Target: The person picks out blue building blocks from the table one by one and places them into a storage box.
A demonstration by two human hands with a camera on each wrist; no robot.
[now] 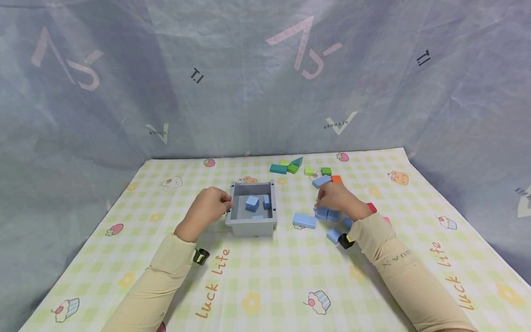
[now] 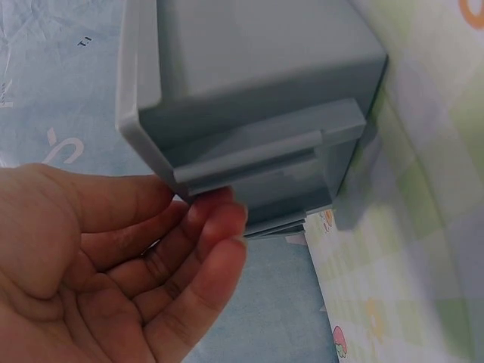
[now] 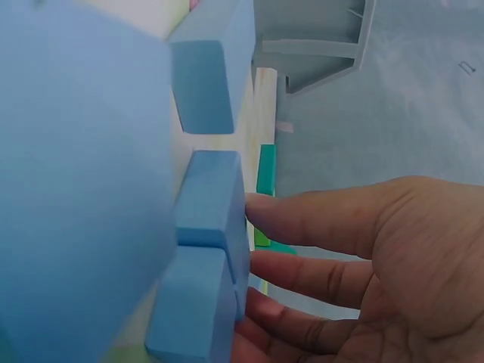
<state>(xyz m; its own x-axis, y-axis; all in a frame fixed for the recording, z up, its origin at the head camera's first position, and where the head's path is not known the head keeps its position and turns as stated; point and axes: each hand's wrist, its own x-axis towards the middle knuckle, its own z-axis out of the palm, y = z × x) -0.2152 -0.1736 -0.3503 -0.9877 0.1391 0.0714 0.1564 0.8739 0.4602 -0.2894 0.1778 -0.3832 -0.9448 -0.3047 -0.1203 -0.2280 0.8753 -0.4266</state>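
Observation:
A grey open-topped plastic box [image 1: 253, 229] stands upright on the cloth, with a few light blue blocks [image 1: 251, 203] inside. At its left side, my left hand [image 1: 207, 207] pinches the rim; in the left wrist view the thumb [image 2: 128, 203] meets the rim's corner and the other fingers curl below it. My right hand [image 1: 338, 199] reaches down to a group of blue blocks right of the box. Seen from the right wrist, its extended thumb and fingers touch the top of two adjoining blue blocks [image 3: 210, 193], which lie side by side.
One long blue block [image 1: 304, 220] lies between the box and the right hand. Another blue block [image 1: 321, 181] and an orange block [image 1: 337, 179] are beyond that hand. Green and teal blocks [image 1: 278, 168] sit farther back. Red block [image 1: 371, 208] shows beside the right wrist.

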